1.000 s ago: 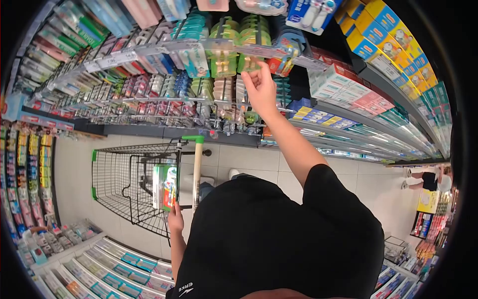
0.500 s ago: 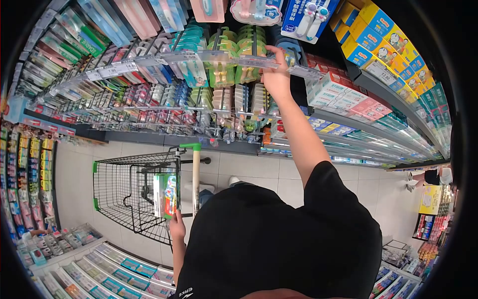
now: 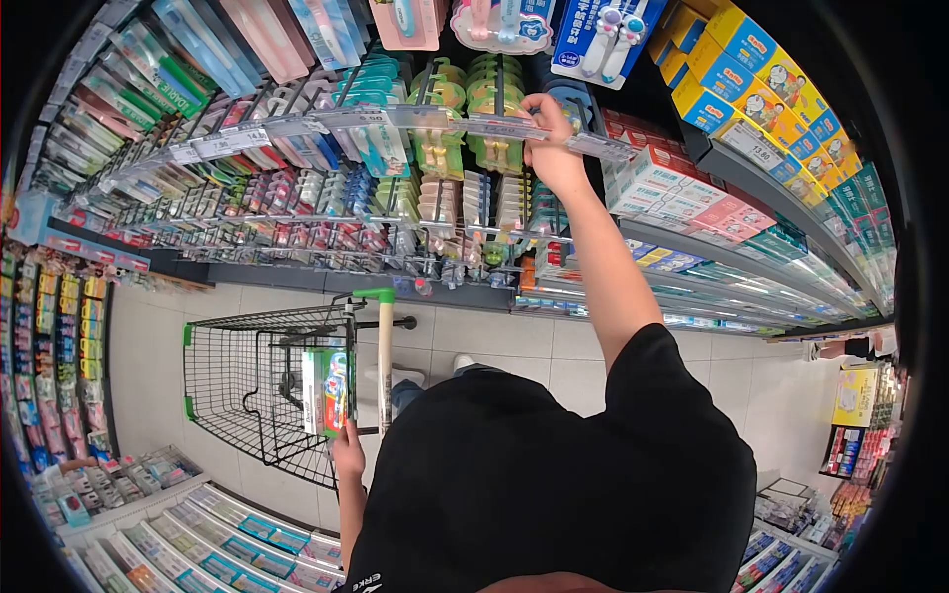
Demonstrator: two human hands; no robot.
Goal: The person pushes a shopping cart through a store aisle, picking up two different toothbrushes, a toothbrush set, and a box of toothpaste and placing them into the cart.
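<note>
My right hand point(image 3: 551, 143) is at the clear price rail point(image 3: 494, 127) of the hanging display, its fingers curled by the rail's right part. Whether they pinch anything there is hidden. Just left of it hang green-and-yellow toothbrush packs point(image 3: 494, 153), with more green packs point(image 3: 435, 148) beside them. Low on the left, my left hand point(image 3: 348, 457) is closed at the near end of a colourful boxed package point(image 3: 337, 390), which has white and green sides. The package is over the black wire shopping cart point(image 3: 247, 381), near its pale handle point(image 3: 386, 341).
Blue toothbrush pack point(image 3: 608, 40) hangs above the right hand. Yellow-and-blue boxes point(image 3: 761, 89) and red-and-white boxes point(image 3: 672, 183) fill shelves at right. Behind the cart is another product shelf point(image 3: 217, 539). Another person point(image 3: 858, 348) stands far right on the tiled floor point(image 3: 494, 336).
My right hand has shifted slightly right, and its fingers have curled back from the toothbrush packs. The package in my left hand has moved little.
</note>
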